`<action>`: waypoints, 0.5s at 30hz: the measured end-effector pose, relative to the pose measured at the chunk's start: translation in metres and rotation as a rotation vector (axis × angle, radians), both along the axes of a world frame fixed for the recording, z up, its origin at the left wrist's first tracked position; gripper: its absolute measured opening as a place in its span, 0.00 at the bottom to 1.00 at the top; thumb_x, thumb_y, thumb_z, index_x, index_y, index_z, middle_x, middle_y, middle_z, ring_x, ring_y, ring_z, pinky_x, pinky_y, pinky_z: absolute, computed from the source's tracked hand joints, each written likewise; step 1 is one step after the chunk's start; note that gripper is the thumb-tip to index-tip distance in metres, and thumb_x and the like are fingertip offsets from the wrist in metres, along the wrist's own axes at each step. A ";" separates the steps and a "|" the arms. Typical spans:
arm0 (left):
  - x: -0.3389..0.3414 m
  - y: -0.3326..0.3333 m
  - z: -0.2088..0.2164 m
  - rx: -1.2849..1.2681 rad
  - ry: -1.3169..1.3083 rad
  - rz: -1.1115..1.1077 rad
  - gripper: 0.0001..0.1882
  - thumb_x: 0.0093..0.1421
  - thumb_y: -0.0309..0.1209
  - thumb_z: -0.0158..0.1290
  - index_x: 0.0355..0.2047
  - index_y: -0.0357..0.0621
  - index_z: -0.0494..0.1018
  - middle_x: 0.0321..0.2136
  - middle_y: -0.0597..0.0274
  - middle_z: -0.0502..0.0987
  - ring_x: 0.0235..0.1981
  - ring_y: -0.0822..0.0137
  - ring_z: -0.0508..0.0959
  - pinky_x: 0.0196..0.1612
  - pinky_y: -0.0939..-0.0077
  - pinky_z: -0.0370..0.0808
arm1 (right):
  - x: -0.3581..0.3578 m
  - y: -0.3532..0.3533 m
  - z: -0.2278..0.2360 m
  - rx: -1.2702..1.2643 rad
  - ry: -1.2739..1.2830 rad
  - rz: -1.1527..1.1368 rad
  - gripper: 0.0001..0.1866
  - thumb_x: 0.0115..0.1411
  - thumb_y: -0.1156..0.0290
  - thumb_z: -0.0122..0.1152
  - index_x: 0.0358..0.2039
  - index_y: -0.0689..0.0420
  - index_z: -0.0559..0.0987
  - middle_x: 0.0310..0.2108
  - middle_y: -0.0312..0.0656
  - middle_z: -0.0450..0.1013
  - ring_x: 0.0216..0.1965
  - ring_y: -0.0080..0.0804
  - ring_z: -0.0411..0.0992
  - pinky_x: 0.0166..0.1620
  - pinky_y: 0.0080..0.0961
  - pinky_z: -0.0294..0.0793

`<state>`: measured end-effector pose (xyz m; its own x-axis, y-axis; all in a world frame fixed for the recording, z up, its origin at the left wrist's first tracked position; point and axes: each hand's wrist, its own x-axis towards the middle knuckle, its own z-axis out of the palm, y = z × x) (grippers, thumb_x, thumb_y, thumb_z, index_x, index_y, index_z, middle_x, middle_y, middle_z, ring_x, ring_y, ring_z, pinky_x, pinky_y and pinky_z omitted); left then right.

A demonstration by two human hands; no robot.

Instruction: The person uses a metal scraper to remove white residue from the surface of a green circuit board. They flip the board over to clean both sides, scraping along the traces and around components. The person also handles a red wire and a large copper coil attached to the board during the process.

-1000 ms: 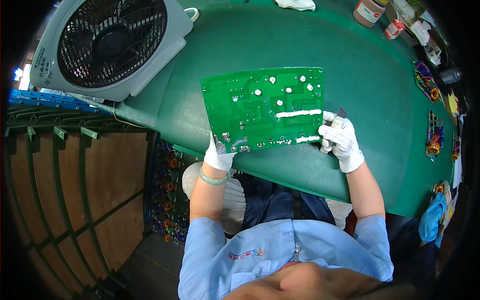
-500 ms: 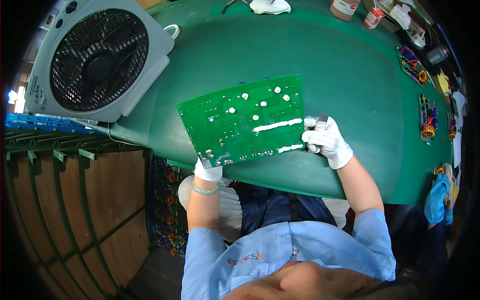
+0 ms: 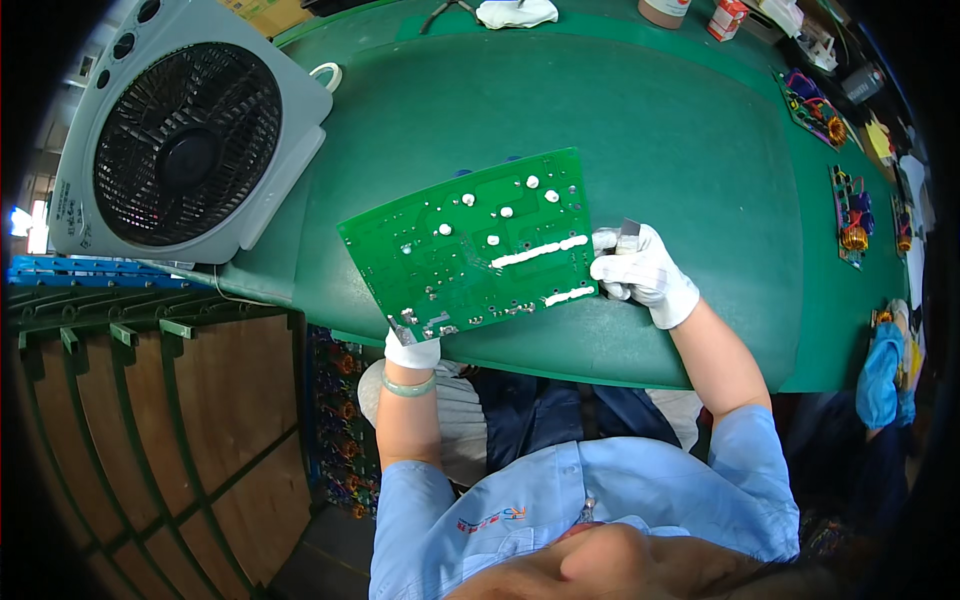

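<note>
A green circuit board [image 3: 440, 262] is held tilted above the table, its solder side facing up. Several white blobs and two white strips of paste-like material stand on that side. My left hand [image 3: 412, 350], in a white glove, grips the board's lower left corner; most of its fingers are hidden behind the board. Beside the right edge is my right hand [image 3: 645, 272], also gloved, its fingers closed around a small flat grey piece [image 3: 629, 230] that sticks up like a blade. Whether its fingertips touch the board's edge I cannot tell.
A grey box fan [image 3: 190, 150] stands on the green table [image 3: 680, 120] at the left. Several populated boards [image 3: 852, 215] lie along the right edge. A white cloth [image 3: 517, 12], a bottle [image 3: 663, 10] and a small red-and-white carton [image 3: 727, 19] sit at the back. Wooden-panelled racks [image 3: 220, 400] stand lower left.
The whole scene has shifted slightly in the view. Both hands keep their hold, and the board stays at nearly the same tilt.
</note>
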<state>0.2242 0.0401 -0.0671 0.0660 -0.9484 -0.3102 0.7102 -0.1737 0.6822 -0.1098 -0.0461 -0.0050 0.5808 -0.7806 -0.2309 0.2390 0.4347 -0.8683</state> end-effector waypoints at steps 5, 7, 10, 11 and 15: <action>0.000 -0.002 -0.001 0.001 -0.004 -0.003 0.21 0.74 0.37 0.41 0.62 0.42 0.66 0.55 0.52 0.76 0.52 0.57 0.80 0.51 0.57 0.82 | 0.000 -0.002 0.004 -0.014 0.031 0.015 0.17 0.56 0.74 0.69 0.47 0.64 0.84 0.28 0.37 0.80 0.16 0.13 0.63 0.19 0.16 0.58; 0.000 -0.003 -0.002 0.000 -0.009 -0.006 0.21 0.74 0.37 0.41 0.62 0.42 0.66 0.55 0.53 0.76 0.52 0.57 0.80 0.51 0.57 0.82 | -0.001 -0.004 0.006 -0.018 0.096 0.033 0.17 0.57 0.73 0.69 0.48 0.64 0.84 0.28 0.36 0.79 0.16 0.12 0.62 0.19 0.16 0.57; 0.000 -0.003 -0.003 0.002 -0.012 -0.008 0.21 0.74 0.37 0.41 0.62 0.42 0.66 0.55 0.53 0.76 0.52 0.57 0.80 0.51 0.57 0.82 | -0.003 -0.010 0.023 -0.063 0.318 0.053 0.17 0.60 0.69 0.68 0.48 0.61 0.84 0.28 0.33 0.79 0.17 0.10 0.60 0.20 0.15 0.56; 0.000 -0.004 -0.004 0.002 -0.014 -0.008 0.21 0.74 0.37 0.41 0.62 0.42 0.66 0.55 0.53 0.76 0.52 0.57 0.80 0.51 0.57 0.82 | 0.000 -0.011 0.026 -0.103 0.391 -0.043 0.15 0.62 0.68 0.66 0.47 0.60 0.85 0.28 0.33 0.78 0.18 0.10 0.61 0.20 0.16 0.56; -0.003 -0.007 -0.006 0.003 -0.010 -0.015 0.21 0.74 0.37 0.41 0.62 0.42 0.67 0.55 0.53 0.76 0.51 0.57 0.80 0.51 0.58 0.82 | -0.005 -0.019 0.013 -0.246 0.379 -0.555 0.20 0.67 0.65 0.60 0.57 0.60 0.78 0.33 0.33 0.78 0.19 0.11 0.59 0.21 0.14 0.58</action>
